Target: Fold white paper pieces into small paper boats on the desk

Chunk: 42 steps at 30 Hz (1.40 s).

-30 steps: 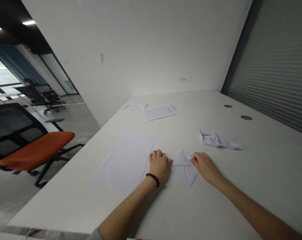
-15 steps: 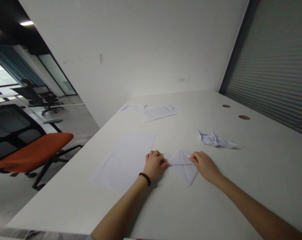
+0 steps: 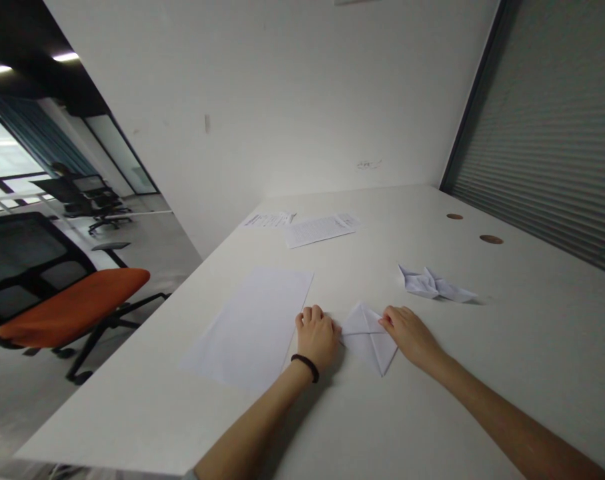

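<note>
A folded white paper (image 3: 368, 341), diamond-shaped with crossing creases, lies on the white table between my hands. At its left corner is my left hand (image 3: 318, 337), fingers curled, the thumb side against the paper's edge; the thumb tip is mostly hidden. My right hand (image 3: 407, 333) pinches the upper right edge of the folded paper between thumb and fingers. Left of my left hand a flat blank sheet of paper (image 3: 252, 327) rests on the table. Beyond my right hand sits a folded paper shape (image 3: 435, 285) with pointed ends.
Printed sheets (image 3: 319, 230) lie toward the far end of the table (image 3: 507, 400). Two round holes (image 3: 491, 239) are set in the tabletop at the right, near a window blind. An office chair with an orange seat (image 3: 77, 303) stands at the left; a person sits farther back.
My left hand has turned and shifted slightly right at the paper's left corner, its thumb now less visible. My right hand keeps its pinch. The view has tilted slightly upward.
</note>
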{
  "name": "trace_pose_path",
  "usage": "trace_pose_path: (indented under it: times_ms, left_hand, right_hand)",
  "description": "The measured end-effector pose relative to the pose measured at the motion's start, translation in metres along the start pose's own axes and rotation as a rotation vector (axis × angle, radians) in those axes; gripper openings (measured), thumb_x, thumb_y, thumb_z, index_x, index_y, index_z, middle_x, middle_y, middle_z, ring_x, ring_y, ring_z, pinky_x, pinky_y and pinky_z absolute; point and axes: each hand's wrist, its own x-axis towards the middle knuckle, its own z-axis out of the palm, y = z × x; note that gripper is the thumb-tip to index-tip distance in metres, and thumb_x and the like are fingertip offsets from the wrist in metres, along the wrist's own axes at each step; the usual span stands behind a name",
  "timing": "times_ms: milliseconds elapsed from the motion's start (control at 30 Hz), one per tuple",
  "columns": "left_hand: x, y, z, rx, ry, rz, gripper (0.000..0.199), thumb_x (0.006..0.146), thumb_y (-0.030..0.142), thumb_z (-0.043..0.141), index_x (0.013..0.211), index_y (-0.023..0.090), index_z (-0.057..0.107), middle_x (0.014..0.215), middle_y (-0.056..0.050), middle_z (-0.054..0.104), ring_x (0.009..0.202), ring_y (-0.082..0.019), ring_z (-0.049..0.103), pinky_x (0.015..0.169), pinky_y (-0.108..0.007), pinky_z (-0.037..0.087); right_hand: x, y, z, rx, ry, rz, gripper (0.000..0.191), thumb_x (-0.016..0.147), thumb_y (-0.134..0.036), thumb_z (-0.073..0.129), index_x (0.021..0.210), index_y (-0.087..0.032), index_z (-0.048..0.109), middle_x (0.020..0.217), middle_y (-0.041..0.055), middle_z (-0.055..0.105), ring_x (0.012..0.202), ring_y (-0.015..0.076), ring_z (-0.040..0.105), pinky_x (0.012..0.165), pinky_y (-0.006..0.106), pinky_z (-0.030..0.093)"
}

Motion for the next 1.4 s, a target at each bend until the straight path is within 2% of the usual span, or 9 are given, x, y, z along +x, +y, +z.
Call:
trace_pose_path:
  times_ms: [133,200,300,400,533,800,967,1133,1400]
  left_hand:
    - [-0.003,0.006,0.005,0.004,0.096,0.047,0.023,0.084,0.020,0.037,0.086,0.012,0.058,0.100,-0.013,0.051,0.099,-0.027,0.043,0.089,-0.046,0.030]
    - [-0.001,0.010,0.008,-0.083,0.111,0.182,0.024,0.084,0.013,0.035,0.097,0.015,0.055,0.111,-0.011,0.050,0.107,-0.024,0.041,0.093,-0.043,0.031]
    - [0.002,0.016,0.012,-0.232,-0.012,0.522,0.037,0.085,0.008,0.031,0.117,0.020,0.046,0.127,-0.006,0.044,0.119,-0.016,0.037,0.098,-0.033,0.032]
    - [0.002,0.017,0.013,-0.255,-0.111,0.668,0.042,0.088,0.020,0.034,0.130,0.018,0.034,0.136,-0.008,0.035,0.125,-0.016,0.031,0.104,-0.032,0.027]
    - [-0.002,0.012,0.008,-0.221,-0.150,0.675,0.057,0.086,0.043,0.039,0.135,0.016,0.025,0.140,-0.010,0.026,0.130,-0.020,0.021,0.106,-0.037,0.020]
    - [-0.003,0.011,0.003,-0.215,-0.163,0.668,0.061,0.083,0.052,0.041,0.134,0.020,0.029,0.140,-0.010,0.025,0.129,-0.024,0.021,0.105,-0.040,0.019]
    - [-0.004,0.011,0.003,-0.198,-0.162,0.666,0.058,0.084,0.052,0.040,0.133,0.024,0.030,0.141,-0.008,0.024,0.129,-0.024,0.021,0.105,-0.041,0.020]
    - [-0.004,0.011,0.005,-0.187,-0.150,0.668,0.059,0.084,0.054,0.038,0.134,0.024,0.028,0.141,-0.008,0.024,0.129,-0.024,0.021,0.104,-0.041,0.020]
    - [-0.003,0.008,0.007,-0.181,-0.164,0.683,0.061,0.084,0.056,0.034,0.135,0.023,0.025,0.142,-0.008,0.022,0.130,-0.025,0.019,0.105,-0.041,0.019]
  right_hand:
    - [0.000,-0.002,0.000,0.025,0.012,0.019,0.011,0.080,-0.021,0.048,0.069,-0.020,0.048,0.068,0.0036,0.058,0.067,0.0190,0.052,0.061,0.027,0.036]
    - [0.001,-0.003,-0.002,0.039,0.019,0.027,0.011,0.080,-0.020,0.048,0.069,-0.020,0.048,0.067,0.0035,0.058,0.067,0.0187,0.052,0.060,0.027,0.036]
    - [0.001,-0.005,-0.003,0.058,0.023,0.031,0.010,0.080,-0.020,0.048,0.069,-0.021,0.048,0.067,0.0029,0.057,0.067,0.0180,0.052,0.061,0.026,0.037]
    - [0.001,-0.004,-0.003,0.075,0.022,0.033,0.010,0.080,-0.020,0.048,0.069,-0.021,0.048,0.066,0.0021,0.056,0.067,0.0174,0.052,0.061,0.026,0.038]
    - [-0.003,0.002,-0.002,0.013,0.076,0.043,0.008,0.080,-0.028,0.051,0.078,-0.020,0.054,0.074,0.0048,0.056,0.075,0.0200,0.051,0.067,0.029,0.039]
    - [-0.014,0.026,-0.004,-0.152,0.161,0.149,0.029,0.080,-0.029,0.050,0.108,-0.023,0.055,0.094,0.0100,0.053,0.088,0.0251,0.048,0.072,0.036,0.039]
    - [-0.012,0.021,-0.015,0.087,0.207,0.054,0.022,0.083,-0.023,0.042,0.098,-0.018,0.058,0.092,0.0094,0.056,0.091,0.0231,0.050,0.080,0.037,0.040]
    - [-0.011,0.009,-0.022,0.309,0.053,-0.021,0.012,0.074,-0.029,0.058,0.080,-0.019,0.056,0.082,0.0046,0.057,0.081,0.0188,0.053,0.073,0.032,0.043]
    - [-0.011,0.021,-0.026,0.335,-0.026,0.016,0.013,0.072,-0.031,0.060,0.071,-0.020,0.053,0.073,0.0019,0.055,0.070,0.0169,0.051,0.065,0.029,0.042]
